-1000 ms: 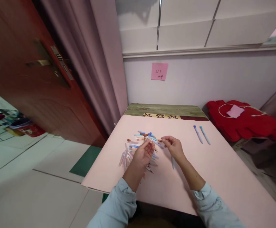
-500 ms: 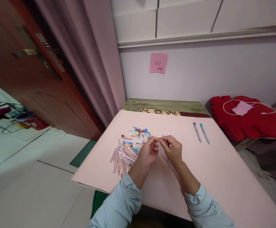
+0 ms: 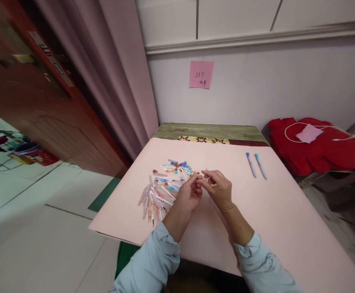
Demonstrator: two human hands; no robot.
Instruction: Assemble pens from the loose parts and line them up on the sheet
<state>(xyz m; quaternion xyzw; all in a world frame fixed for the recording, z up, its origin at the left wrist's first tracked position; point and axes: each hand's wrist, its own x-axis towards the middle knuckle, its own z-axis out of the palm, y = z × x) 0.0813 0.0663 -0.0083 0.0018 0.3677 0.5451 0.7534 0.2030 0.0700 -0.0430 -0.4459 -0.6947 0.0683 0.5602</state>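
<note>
My left hand [image 3: 191, 196] is closed, pinching a small brown piece [image 3: 199, 176] at its fingertips, over the right side of a pile of pen parts [image 3: 162, 189]. From the right, my right hand [image 3: 219, 188] meets it, its thumb and forefinger on either side of that piece. The fingers hide most of what is held. White refills, patterned clear barrels and small brown and blue toppers make up the pile. A pale thin pen part [image 3: 212, 202] lies on the table, partly behind my right wrist.
On the pink-covered table [image 3: 271, 228] two pens with blue tops, a violet-blue pen [image 3: 251, 165] and a light-blue pen [image 3: 260, 166], lie side by side. Red cloth [image 3: 326, 156] with a white cable sits beyond the right edge. A wall with a pink note [image 3: 201, 75] stands behind.
My right thumb and forefinger have parted from a tight pinch and moved left around the brown piece. My left hand stays nearly in place. The whole view has shifted slightly.
</note>
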